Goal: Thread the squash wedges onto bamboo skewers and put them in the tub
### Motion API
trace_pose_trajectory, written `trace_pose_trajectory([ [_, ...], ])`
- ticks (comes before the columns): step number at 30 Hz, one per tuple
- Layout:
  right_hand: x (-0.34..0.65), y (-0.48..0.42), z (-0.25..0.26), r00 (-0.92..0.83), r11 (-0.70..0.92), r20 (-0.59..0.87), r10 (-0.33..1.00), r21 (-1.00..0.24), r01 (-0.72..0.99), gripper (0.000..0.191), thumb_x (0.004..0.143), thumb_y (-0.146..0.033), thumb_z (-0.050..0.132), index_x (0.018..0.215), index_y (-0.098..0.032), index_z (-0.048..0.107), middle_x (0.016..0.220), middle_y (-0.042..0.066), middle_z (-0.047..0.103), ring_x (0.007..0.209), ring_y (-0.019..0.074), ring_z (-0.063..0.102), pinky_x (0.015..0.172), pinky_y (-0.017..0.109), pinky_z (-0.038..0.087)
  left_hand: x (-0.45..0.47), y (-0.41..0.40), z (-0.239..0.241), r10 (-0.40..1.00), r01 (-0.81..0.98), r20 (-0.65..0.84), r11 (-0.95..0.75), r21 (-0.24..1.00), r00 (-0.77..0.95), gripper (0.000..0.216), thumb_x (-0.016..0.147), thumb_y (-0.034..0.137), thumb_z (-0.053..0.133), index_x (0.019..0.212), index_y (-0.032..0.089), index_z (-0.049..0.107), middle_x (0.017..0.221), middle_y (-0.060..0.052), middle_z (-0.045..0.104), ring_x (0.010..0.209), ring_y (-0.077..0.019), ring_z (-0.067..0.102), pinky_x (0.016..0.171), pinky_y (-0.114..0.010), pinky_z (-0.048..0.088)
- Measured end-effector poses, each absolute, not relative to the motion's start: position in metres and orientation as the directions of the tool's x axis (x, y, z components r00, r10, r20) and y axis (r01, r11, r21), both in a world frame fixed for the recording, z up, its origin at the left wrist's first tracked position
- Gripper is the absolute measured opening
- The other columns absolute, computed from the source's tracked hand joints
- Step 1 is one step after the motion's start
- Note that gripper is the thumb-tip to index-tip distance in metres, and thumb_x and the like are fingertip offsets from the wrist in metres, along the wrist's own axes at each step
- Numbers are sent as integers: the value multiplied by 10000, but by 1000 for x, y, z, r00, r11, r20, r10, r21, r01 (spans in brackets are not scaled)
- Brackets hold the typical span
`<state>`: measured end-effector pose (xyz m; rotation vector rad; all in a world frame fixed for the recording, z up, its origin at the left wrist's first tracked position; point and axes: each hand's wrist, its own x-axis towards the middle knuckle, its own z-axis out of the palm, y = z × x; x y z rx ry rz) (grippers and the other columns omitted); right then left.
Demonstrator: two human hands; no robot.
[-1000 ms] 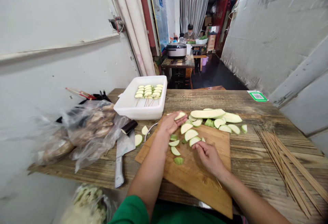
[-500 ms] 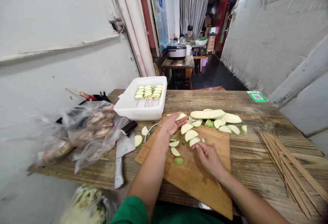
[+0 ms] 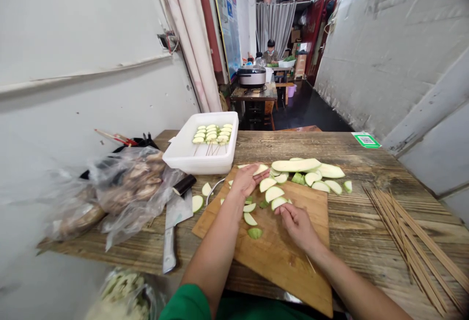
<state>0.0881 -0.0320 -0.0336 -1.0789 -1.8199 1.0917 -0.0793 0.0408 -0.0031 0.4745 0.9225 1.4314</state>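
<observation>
A wooden cutting board (image 3: 278,256) lies on the table in front of me, strewn with pale green vegetable slices (image 3: 273,193). My left hand (image 3: 245,181) rests at the board's far left corner, fingers curled around a slice (image 3: 261,168). My right hand (image 3: 298,222) sits mid-board, its fingertips pinched at a slice (image 3: 278,202); a thin skewer seems to run back under the wrist. Long halved pieces (image 3: 296,164) lie at the board's far edge.
A white tray (image 3: 183,156) with skewered slices stands at the far left. A cleaver (image 3: 172,222) lies left of the board beside plastic bags (image 3: 120,188). Bamboo skewers (image 3: 410,237) are spread at the right. A person sits far back in the corridor.
Both hands stay almost in place over the slices; the view has tilted slightly, shifting everything a little lower in the picture.
</observation>
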Motion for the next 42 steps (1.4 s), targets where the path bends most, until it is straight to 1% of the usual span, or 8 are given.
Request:
trace_pose_trajectory([
  [9,87,-32,-37,-344,279,171,923,-914,294,268,846,-308,363,726,-154,546,470,-43,407,441,102,369,432,200,273,-74,41,-5,967,-609,-236,134,782,-91,80,729,117,543,745,100,619,751,-100,669,746,-193,648,812,-346,476],
  [14,88,-31,-35,-339,288,178,924,-906,310,267,843,-304,364,717,-155,546,499,-30,445,468,110,399,448,203,293,-71,39,-2,955,-598,-284,179,781,-85,84,724,120,537,734,126,620,748,-85,672,745,-190,646,753,-330,492],
  [19,88,-32,-35,-333,290,181,926,-903,316,257,840,-292,367,716,-156,546,515,-22,463,476,113,411,444,202,295,-68,38,-1,957,-608,-279,171,775,-85,83,717,108,538,723,121,620,734,-80,673,735,-182,646,714,-299,498],
  [23,88,-32,-36,-315,308,205,927,-894,325,260,835,-289,373,705,-154,553,525,-16,479,486,115,425,451,203,307,-67,39,-3,959,-607,-277,184,773,-62,86,715,113,541,740,121,624,732,-85,676,734,-186,645,697,-301,502],
  [30,88,-32,-35,-308,327,223,925,-879,347,263,830,-282,375,698,-149,558,536,-15,496,496,114,432,478,208,334,-66,39,-7,965,-605,-261,192,773,-27,97,717,137,551,762,106,630,701,-84,673,703,-172,640,718,-292,498],
  [35,88,-32,-35,-304,307,205,930,-888,342,263,836,-285,369,703,-151,553,538,-13,492,498,116,430,475,209,329,-65,40,-12,977,-611,-211,175,772,13,140,688,150,592,802,78,632,699,-90,671,692,-173,634,753,-304,481],
  [42,87,-32,-34,-287,312,221,932,-893,324,263,829,-302,380,693,-154,550,542,-10,503,495,121,442,489,217,350,-62,38,-10,980,-582,-195,175,794,28,120,681,183,607,763,101,640,717,-91,672,736,-185,629,771,-312,467],
])
